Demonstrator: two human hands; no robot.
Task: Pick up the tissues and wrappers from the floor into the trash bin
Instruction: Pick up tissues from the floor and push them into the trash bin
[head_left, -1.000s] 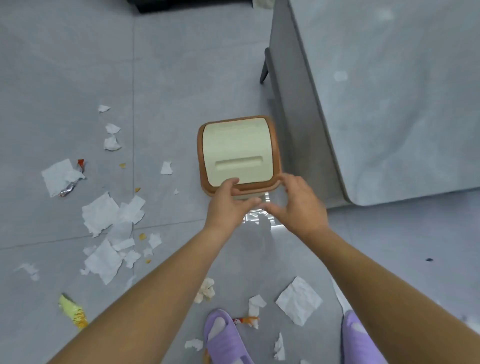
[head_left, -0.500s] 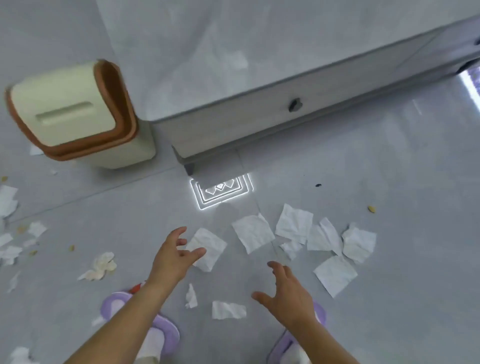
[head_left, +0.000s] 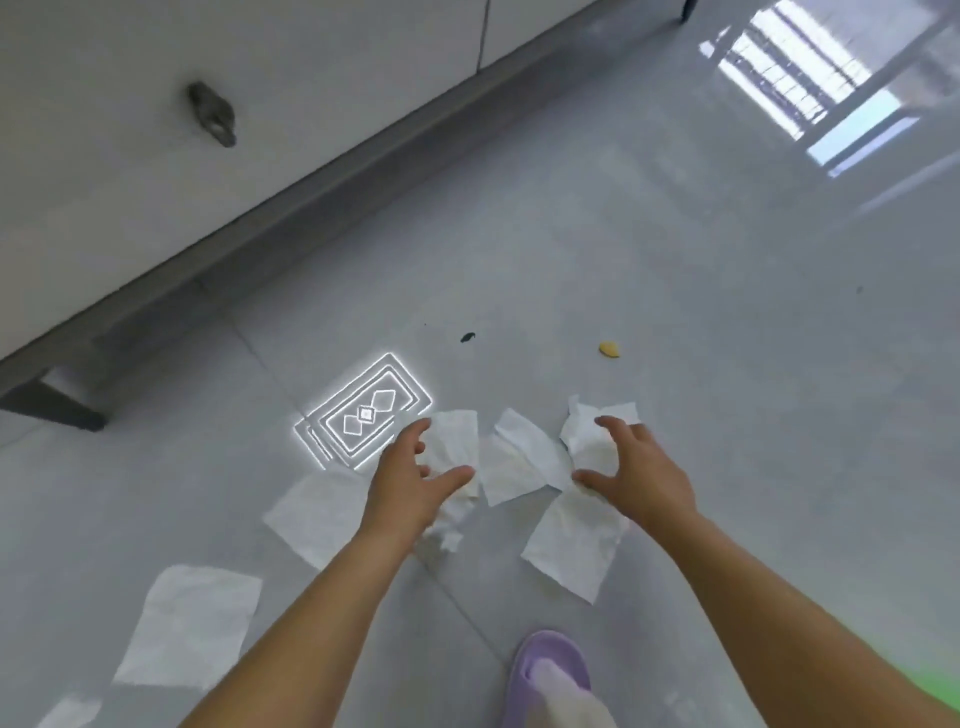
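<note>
Grey floor (head_left: 675, 260), cabinet (head_left: 156, 156) at top left. Tissues (head_left: 511, 462) scattered mid-floor. Left hand (head_left: 410, 480) fingers (head_left: 452, 475) spread, over one tissue, gripping nothing. Right hand (head_left: 636, 475) fingers spread, thumb touching a tissue. Yellow scrap (head_left: 609, 349) beyond.

Floor (head_left: 675, 270): pale grey glossy tiles w/ thin darker grout lines. Tissues: white, e.g. the near-left tissue (head_left: 189, 626); the centre tissue (head_left: 511, 467) and the right tissue (head_left: 574, 540) show faint yellowish stains. Bright white glowing pattern (head_left: 366, 413) on floor: nested rectangles w/ diamonds inside. Small yellow scrap (head_left: 609, 349) and black speck (head_left: 467, 338) farther off. Slipper (head_left: 545, 657), near: lilac. Cabinet (head_left: 156, 182), far left: off-white front, dark grey base, dark grey knob (head_left: 212, 114).
</note>
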